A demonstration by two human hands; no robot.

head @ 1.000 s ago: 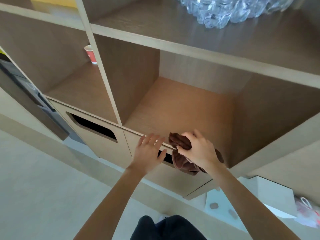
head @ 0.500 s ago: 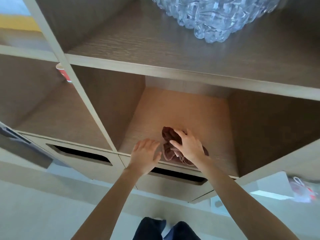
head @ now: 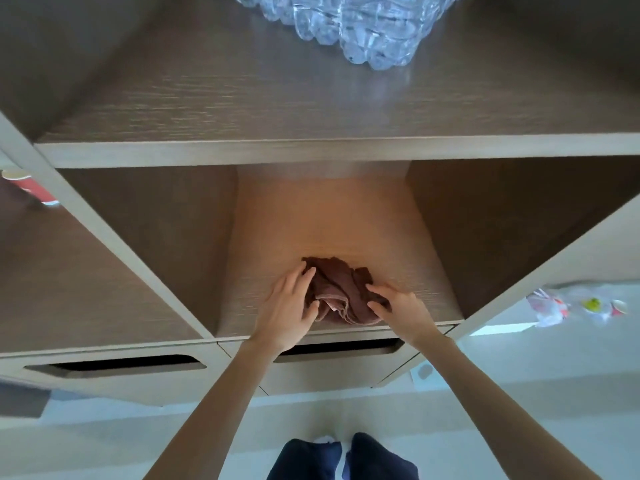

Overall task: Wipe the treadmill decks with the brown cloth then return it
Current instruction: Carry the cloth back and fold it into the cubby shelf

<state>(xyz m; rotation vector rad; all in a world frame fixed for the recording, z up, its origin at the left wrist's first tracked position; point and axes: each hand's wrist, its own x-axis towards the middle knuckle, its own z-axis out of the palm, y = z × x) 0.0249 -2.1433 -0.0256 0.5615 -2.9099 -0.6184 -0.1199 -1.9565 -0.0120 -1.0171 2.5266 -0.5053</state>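
Note:
The brown cloth (head: 341,292) lies crumpled on the floor of the middle cubby of a wooden shelf unit (head: 346,220), near its front edge. My left hand (head: 289,308) rests against the cloth's left side with fingers fairly straight. On the cloth's right side my right hand (head: 398,308) touches it with its fingers extended. Neither hand curls around the fabric. No treadmill is in view.
A pack of clear plastic bottles (head: 349,26) sits on the shelf above. A red paper cup (head: 31,187) stands in the left cubby. Closed cabinet doors with slot handles (head: 117,363) run below. A plastic bag (head: 575,304) lies on the pale floor at right.
My right hand carried the cloth from the cubby's front lip onto the shelf floor and released its grip. My left hand moved from the edge to the cloth's left side.

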